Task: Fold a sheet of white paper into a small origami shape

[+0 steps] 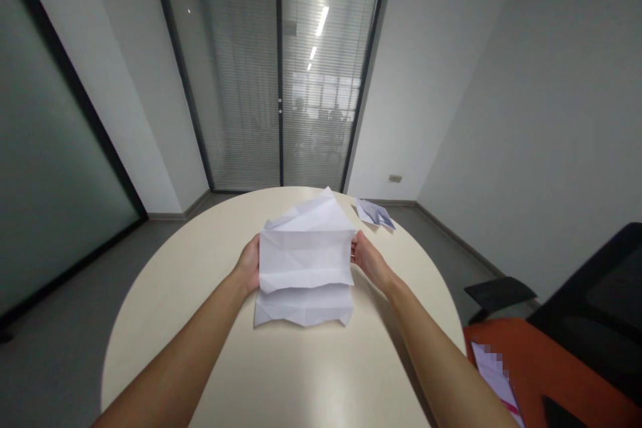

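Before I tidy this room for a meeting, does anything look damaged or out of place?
The held white paper is creased, its lower edge uneven; a second creased sheet lies askew on the table, near its far-right rim.

So the folded paper (pixel 307 257) mid-frame is plain white, going a bit greyish in the shaded parts. Desk (pixel 165 321) is a creamy beige. The smaller paper (pixel 374 212) right of centre mixes white and bluish grey. Lower right, the seat (pixel 556 361) is a loud orange-red, backrest (pixel 609 304) black, sheet (pixel 495 384) pale lilac with a pinkish-red stripe. Blinds (pixel 241 80) up top: grey, thin horizontal stripes.
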The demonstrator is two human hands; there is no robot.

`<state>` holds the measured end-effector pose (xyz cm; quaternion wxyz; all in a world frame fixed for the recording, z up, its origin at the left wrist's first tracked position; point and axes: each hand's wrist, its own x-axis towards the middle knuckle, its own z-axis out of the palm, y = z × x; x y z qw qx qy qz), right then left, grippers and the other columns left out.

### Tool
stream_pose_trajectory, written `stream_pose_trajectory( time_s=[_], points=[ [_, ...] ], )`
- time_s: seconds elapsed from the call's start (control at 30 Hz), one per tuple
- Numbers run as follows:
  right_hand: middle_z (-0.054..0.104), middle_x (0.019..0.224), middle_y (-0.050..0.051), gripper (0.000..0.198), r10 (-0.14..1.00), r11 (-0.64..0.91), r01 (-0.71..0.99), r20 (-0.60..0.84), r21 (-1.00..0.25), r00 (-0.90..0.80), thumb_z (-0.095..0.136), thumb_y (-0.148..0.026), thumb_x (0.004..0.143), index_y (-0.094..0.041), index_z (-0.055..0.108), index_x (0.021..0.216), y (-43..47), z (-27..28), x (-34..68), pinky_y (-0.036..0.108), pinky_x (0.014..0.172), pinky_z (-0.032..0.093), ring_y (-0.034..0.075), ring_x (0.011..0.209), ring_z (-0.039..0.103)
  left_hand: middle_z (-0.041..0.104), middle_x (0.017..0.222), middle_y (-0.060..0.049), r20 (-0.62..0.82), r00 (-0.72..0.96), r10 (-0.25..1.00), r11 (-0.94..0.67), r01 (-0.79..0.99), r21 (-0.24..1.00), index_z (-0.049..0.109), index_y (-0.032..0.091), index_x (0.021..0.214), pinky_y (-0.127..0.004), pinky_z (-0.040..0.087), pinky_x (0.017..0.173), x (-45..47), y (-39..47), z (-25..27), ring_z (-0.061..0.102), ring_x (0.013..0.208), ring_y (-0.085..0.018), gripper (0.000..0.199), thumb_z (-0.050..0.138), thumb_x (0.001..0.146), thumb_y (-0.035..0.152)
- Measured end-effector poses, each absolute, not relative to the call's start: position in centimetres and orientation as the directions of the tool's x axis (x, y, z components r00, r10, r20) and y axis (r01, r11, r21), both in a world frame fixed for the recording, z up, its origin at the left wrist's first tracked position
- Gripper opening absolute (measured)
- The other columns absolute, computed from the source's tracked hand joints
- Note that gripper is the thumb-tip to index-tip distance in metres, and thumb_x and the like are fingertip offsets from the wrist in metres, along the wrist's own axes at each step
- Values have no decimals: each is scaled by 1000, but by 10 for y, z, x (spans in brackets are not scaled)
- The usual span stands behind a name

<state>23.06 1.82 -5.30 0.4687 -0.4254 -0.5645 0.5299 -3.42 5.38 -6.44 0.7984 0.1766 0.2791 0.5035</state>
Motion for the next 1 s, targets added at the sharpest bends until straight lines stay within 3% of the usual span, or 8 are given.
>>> stream_pose_trajectory(
  time_s=[0.17,0.4,0.53,0.63,0.7,0.77,0.9,1.0],
  points=[
    [76,94,8,50,980,98,48,88,-994,-179,73,-62,76,-17,71,97,16,-55,231,31,69,52,23,77,69,78,90,-12,-268,285,920,391,-692,607,65,10,121,-44,61,85,-37,55,-59,76,83,-29,38,49,88,22],
    [78,90,9,44,984,-50,138,-73,-989,-164,81,-51,72,-15,72,96,17,-64,231,32,62,55,23,73,71,75,109,-16,-201,183,962,272,-680,681,57,10,133,-44,59,89,-44,59,-59,76,92,-29,42,46,97,29],
    [77,82,7,38,985,-31,214,-66,-976,-159,85,-41,69,-15,72,94,17,-70,230,27,54,51,20,63,68,59,140,-19,-205,-12,979,181,-421,889,34,21,151,-43,53,99,-44,64,-82,65,120,-32,84,75,78,14],
    [73,68,4,36,986,-31,303,-79,-953,-150,87,-39,65,-15,72,88,17,-73,230,26,46,46,16,52,61,27,164,-15,92,-169,981,-99,-32,995,36,26,150,-45,33,118,-38,62,-93,32,148,-33,92,79,69,13],
    [72,67,4,35,986,-27,392,-88,-919,-139,86,-42,66,-16,73,87,17,-74,230,26,46,44,16,51,60,15,168,-9,328,-105,939,-296,237,925,46,25,145,-47,16,125,-32,55,-94,11,155,-31,78,76,73,22],
    [73,71,5,37,990,13,508,-62,-861,-129,83,-49,68,-17,74,83,17,-74,231,27,49,44,18,54,61,29,164,-8,393,81,916,-396,339,853,53,26,139,-45,10,127,-24,45,-92,16,154,-30,62,71,79,31],
    [70,67,8,46,999,16,753,46,-657,19,72,-65,74,-20,69,66,19,-67,242,29,57,44,21,61,63,26,165,-10,234,359,904,-402,522,752,48,26,147,-54,7,124,-14,26,-96,13,153,-38,74,69,80,49],
    [73,83,12,39,968,-110,866,146,-488,206,59,-57,88,-21,73,88,28,-61,260,34,69,47,25,75,67,20,166,-12,83,481,873,-428,672,604,43,26,152,-60,5,121,-15,21,-104,5,153,-43,79,63,81,58]
  ],
)
